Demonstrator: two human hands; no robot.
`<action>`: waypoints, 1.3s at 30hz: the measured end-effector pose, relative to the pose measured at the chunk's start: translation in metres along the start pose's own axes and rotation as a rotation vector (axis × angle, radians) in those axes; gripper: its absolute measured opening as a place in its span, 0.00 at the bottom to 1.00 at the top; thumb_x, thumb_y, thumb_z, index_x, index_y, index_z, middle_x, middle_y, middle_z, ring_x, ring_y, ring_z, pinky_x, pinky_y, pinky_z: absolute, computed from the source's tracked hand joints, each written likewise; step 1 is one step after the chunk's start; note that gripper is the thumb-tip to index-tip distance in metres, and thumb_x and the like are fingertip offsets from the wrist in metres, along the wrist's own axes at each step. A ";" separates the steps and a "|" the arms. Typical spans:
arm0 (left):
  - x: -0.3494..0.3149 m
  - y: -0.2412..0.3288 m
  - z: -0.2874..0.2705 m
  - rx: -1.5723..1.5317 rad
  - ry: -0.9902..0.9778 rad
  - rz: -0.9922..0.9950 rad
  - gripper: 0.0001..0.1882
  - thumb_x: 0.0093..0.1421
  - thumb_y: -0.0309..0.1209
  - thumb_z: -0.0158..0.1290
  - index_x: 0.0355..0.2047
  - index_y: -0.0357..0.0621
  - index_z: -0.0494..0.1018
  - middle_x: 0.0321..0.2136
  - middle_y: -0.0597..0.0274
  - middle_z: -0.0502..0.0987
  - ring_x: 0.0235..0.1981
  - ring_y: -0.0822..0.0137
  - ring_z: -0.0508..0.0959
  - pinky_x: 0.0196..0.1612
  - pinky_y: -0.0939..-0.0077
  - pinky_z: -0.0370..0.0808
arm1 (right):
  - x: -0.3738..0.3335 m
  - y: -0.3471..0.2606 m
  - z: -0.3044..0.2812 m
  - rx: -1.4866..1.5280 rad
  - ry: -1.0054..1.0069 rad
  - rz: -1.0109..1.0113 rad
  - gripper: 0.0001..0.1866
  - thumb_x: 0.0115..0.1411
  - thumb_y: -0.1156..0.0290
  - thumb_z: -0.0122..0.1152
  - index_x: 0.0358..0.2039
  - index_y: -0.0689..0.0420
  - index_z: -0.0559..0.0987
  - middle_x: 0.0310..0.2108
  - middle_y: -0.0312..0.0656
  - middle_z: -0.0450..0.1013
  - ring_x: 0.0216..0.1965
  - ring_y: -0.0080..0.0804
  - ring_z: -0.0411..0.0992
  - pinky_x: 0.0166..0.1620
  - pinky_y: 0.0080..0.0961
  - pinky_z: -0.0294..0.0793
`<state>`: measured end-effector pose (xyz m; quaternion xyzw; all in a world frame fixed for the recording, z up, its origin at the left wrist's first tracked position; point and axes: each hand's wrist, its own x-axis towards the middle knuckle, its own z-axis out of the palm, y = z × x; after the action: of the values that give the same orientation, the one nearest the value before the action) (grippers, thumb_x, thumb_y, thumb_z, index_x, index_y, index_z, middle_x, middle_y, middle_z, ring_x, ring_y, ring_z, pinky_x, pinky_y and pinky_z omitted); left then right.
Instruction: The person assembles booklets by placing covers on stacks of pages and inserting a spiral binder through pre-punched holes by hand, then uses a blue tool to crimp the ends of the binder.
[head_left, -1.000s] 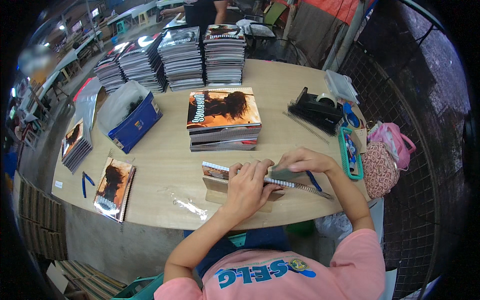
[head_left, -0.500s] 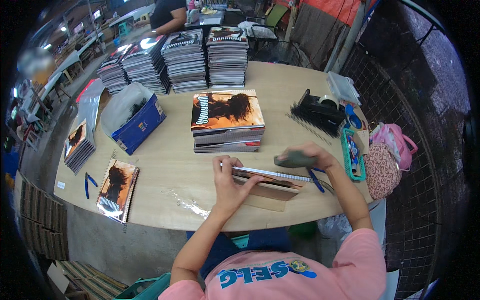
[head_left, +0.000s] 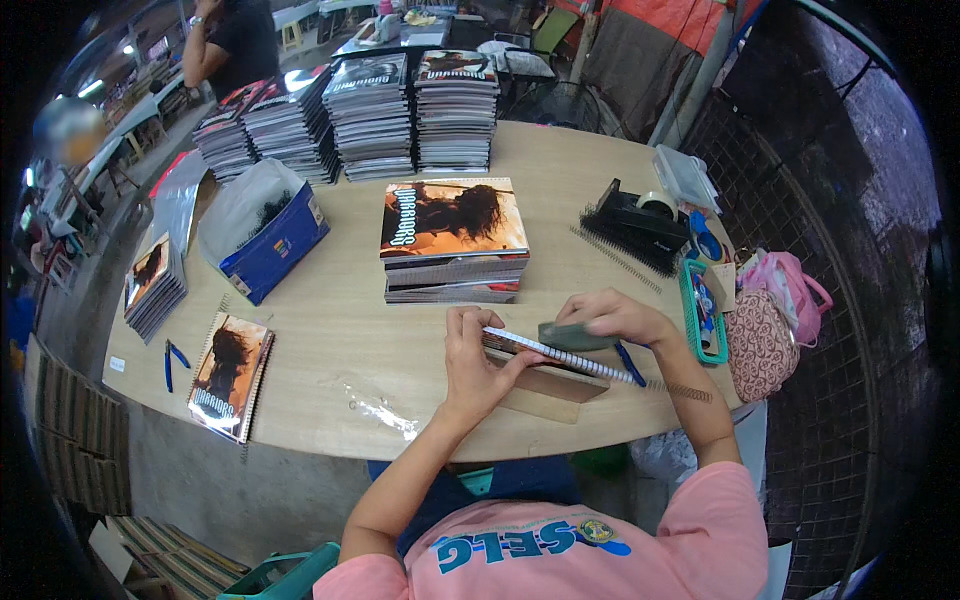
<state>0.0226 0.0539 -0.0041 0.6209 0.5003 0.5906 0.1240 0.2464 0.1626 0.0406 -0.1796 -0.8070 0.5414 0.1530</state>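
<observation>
While a tan wooden stand (head_left: 545,403) sits by the near edge of the table (head_left: 330,335), the left hand (head_left: 475,365) grips a book (head_left: 575,359) above it, thumb nearer, fingers farther, spine upward. Out of the spine's right end trails a wire coil (head_left: 680,388). And the right hand (head_left: 618,318) has its fingers wrapped round a dark green pad (head_left: 570,338), right up by the spine; touching or not, I can't tell! Just right lies a blue-handled tool (head_left: 628,362). Over left, a spiral-bound book (head_left: 230,375) lies beside blue-handled pliers (head_left: 169,372). Farther right, a green basket (head_left: 714,357); mid-table, a stack of books (head_left: 455,225), blue box (head_left: 268,262) to its left, black tape dispenser (head_left: 655,237) to its right. Far off, tall book stacks (head_left: 370,130) stand in a row.
</observation>
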 end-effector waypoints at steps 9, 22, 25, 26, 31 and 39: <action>-0.003 -0.004 0.002 -0.015 -0.005 0.006 0.31 0.35 0.31 0.72 0.34 0.39 0.63 0.31 0.56 0.63 0.32 0.57 0.65 0.35 0.66 0.65 | 0.006 0.010 0.009 0.145 0.100 0.087 0.25 0.58 0.53 0.55 0.44 0.63 0.79 0.35 0.48 0.76 0.40 0.37 0.73 0.46 0.32 0.69; 0.003 -0.048 -0.026 -0.587 -0.136 -0.298 0.22 0.51 0.18 0.59 0.44 0.41 0.63 0.35 0.63 0.69 0.38 0.73 0.72 0.47 0.76 0.70 | 0.047 -0.003 0.009 0.015 0.141 0.223 0.28 0.60 0.50 0.52 0.39 0.67 0.80 0.36 0.43 0.77 0.34 0.28 0.72 0.41 0.26 0.70; 0.007 -0.053 -0.028 -0.547 -0.146 -0.259 0.26 0.50 0.18 0.60 0.47 0.42 0.61 0.30 0.65 0.71 0.36 0.73 0.73 0.46 0.76 0.70 | 0.054 -0.021 0.026 0.151 0.186 0.180 0.29 0.62 0.49 0.49 0.35 0.68 0.79 0.28 0.41 0.76 0.29 0.26 0.70 0.36 0.29 0.69; 0.008 -0.053 -0.026 -0.548 -0.147 -0.253 0.27 0.49 0.18 0.60 0.48 0.42 0.61 0.28 0.65 0.71 0.35 0.73 0.73 0.46 0.76 0.71 | 0.060 -0.020 0.019 -0.182 0.090 0.277 0.29 0.61 0.49 0.49 0.33 0.68 0.79 0.25 0.42 0.76 0.28 0.26 0.69 0.35 0.29 0.69; 0.008 -0.047 -0.030 -0.632 -0.120 -0.324 0.36 0.46 0.17 0.63 0.53 0.42 0.57 0.30 0.64 0.72 0.35 0.72 0.74 0.45 0.76 0.71 | 0.067 -0.011 0.028 0.033 0.296 0.033 0.30 0.59 0.47 0.53 0.22 0.66 0.79 0.11 0.45 0.61 0.17 0.30 0.61 0.27 0.33 0.65; 0.011 -0.037 -0.021 -0.713 -0.172 -0.311 0.37 0.47 0.21 0.64 0.55 0.41 0.56 0.36 0.60 0.73 0.36 0.72 0.73 0.43 0.79 0.71 | 0.021 0.047 0.015 -0.680 0.369 0.337 0.28 0.53 0.53 0.63 0.44 0.63 0.75 0.45 0.56 0.68 0.44 0.47 0.70 0.47 0.34 0.71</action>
<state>-0.0152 0.0707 -0.0189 0.5027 0.3398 0.6474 0.4612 0.2274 0.1760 -0.0071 -0.4434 -0.8581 0.2203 0.1360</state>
